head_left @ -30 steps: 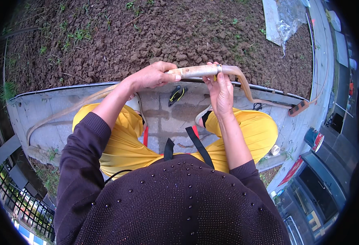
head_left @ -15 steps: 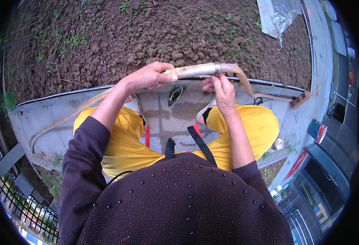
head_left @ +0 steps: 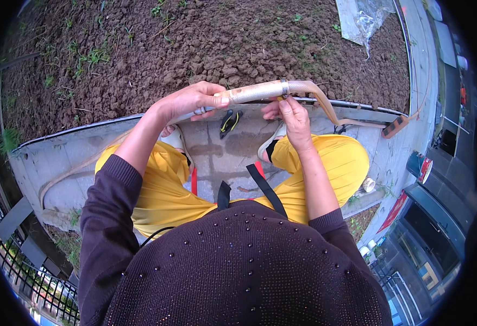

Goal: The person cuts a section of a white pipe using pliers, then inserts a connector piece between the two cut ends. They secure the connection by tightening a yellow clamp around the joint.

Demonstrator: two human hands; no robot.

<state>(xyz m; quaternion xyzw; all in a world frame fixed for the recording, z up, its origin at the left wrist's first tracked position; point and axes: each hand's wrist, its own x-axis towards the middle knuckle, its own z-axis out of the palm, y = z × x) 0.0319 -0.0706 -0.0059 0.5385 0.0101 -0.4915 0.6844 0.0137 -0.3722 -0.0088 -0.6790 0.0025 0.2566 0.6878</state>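
Observation:
A translucent, brown-stained hose [head_left: 257,92] runs across in front of me, its thicker middle length held level above the paving. My left hand [head_left: 192,100] is wrapped round the left end of this thick part, thumb on top. A metal hose clamp [head_left: 284,87] rings the hose towards the right, where the hose goes on as a thinner, bent length. My right hand [head_left: 295,120] pinches a small yellowish piece just under the clamp, perhaps its screw tab; the fingertips partly hide it. Black-and-yellow pliers [head_left: 230,123] lie on the paving between my feet.
Beyond a low concrete edge lies a bed of loose brown soil [head_left: 217,49] with some weeds. A plastic sheet [head_left: 370,20] rests at its far right. A brick-like block [head_left: 395,127] sits by the hose on the right. A bucket [head_left: 419,166] stands further right.
The view has shifted slightly. My left hand and the hose stay in nearly the same place. My right fingers have moved a little under the clamp, and the yellowish piece now shows more.

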